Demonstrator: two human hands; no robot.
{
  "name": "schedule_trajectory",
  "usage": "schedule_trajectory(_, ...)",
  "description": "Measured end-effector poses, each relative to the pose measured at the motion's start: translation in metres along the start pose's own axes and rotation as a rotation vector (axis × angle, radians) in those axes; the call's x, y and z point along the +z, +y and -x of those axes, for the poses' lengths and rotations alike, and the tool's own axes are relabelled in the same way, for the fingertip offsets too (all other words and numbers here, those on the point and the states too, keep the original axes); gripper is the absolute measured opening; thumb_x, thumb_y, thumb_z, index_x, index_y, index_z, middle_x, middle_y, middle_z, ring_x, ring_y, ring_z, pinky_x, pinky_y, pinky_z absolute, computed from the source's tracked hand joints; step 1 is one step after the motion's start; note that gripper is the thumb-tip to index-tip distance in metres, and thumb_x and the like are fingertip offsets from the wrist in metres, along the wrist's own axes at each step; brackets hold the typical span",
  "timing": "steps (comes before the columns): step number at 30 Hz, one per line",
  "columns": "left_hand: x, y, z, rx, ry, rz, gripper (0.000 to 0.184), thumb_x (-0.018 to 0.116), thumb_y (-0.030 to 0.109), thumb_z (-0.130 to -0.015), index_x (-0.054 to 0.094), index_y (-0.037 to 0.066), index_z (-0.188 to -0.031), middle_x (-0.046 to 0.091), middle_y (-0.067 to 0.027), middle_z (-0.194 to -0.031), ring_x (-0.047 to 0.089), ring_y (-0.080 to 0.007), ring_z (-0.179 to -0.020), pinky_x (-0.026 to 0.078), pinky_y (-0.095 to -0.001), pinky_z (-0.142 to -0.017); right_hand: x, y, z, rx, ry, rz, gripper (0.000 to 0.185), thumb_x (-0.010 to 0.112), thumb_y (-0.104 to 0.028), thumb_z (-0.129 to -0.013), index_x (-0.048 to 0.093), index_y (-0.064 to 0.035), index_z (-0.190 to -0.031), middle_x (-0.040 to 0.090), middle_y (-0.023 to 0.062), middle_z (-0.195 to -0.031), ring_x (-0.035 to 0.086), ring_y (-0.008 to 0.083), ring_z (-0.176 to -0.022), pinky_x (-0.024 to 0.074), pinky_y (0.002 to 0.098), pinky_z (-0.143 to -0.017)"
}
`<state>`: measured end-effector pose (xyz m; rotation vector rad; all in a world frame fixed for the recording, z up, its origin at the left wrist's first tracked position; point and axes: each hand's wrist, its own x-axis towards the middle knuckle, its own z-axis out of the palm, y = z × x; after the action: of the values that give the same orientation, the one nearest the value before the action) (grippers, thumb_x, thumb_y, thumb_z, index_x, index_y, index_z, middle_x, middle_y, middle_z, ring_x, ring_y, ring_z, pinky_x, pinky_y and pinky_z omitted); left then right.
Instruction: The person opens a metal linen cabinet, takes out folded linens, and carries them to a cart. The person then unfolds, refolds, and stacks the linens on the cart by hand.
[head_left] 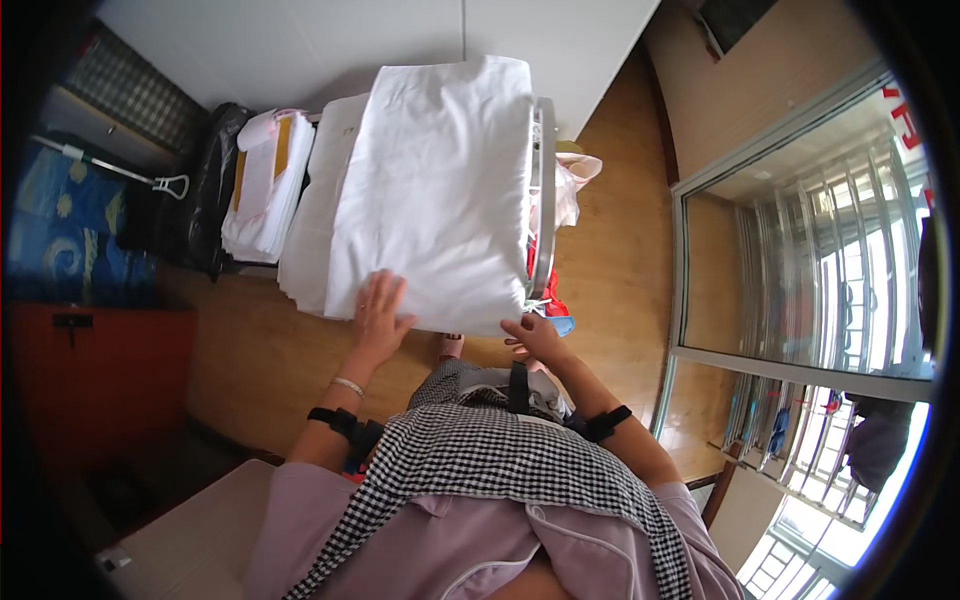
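A smooth white cloth (440,180) lies spread over a raised surface in front of me, on top of other white fabric (318,215) that shows at its left side. My left hand (380,318) rests on the cloth near its lower left edge, fingers stretched out and apart. At the lower right corner, my right hand (537,338) pinches the cloth's edge between thumb and fingers. A grey metal rail (544,200) runs along the right side of the cloth, with red fabric (554,298) below it.
Left of the cloth are a stack of white folded sheets (275,190) and a black plastic bag (205,190). An orange-red box (100,375) stands farther left. Wooden floor (615,200) surrounds the surface; a sliding glass door (800,270) is to the right.
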<state>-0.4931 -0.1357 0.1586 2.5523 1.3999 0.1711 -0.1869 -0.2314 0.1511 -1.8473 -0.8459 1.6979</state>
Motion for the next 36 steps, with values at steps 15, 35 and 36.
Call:
schedule_trajectory(15, -0.045, -0.096, 0.014, -0.864, -0.113, 1.364, 0.063, 0.062, 0.053, -0.087, 0.056, -0.004, -0.114, 0.066, -0.0152, -0.099, 0.064, -0.0253, -0.096, 0.057, -0.0347, -0.062, 0.027, -0.169, 0.064, -0.157, -0.083, -0.986, 0.021, 0.055, -0.029, -0.096, 0.052, -0.0083, -0.1, 0.059, 0.0093, -0.063, 0.04, 0.0101, -0.04, 0.0307, 0.0195, -0.038)
schedule_trajectory(35, -0.065, -0.105, 0.045, -0.716, -0.346, 1.612, 0.037, 0.065, 0.016, -0.086, 0.055, 0.001, -0.119, 0.065, -0.0093, -0.103, 0.064, -0.0204, -0.092, 0.058, -0.0341, -0.062, 0.019, -0.051, 0.072, 0.069, -0.132, -0.188, 0.033, 0.064, -0.033, -0.09, 0.06, -0.0019, -0.102, 0.063, 0.0049, -0.075, 0.055, 0.0097, -0.059, 0.041, 0.0214, -0.048)
schedule_trajectory(36, -0.05, -0.106, 0.047, -0.706, -0.356, 1.602, 0.037, 0.065, 0.016, -0.086, 0.055, 0.001, -0.119, 0.065, -0.0093, -0.103, 0.064, -0.0204, -0.092, 0.058, -0.0341, -0.062, 0.02, -0.034, 0.056, 0.133, -0.145, -0.201, 0.037, 0.066, -0.034, -0.089, 0.06, -0.0017, -0.106, 0.064, 0.0042, -0.079, 0.056, 0.0094, -0.06, 0.0427, 0.0215, -0.05)
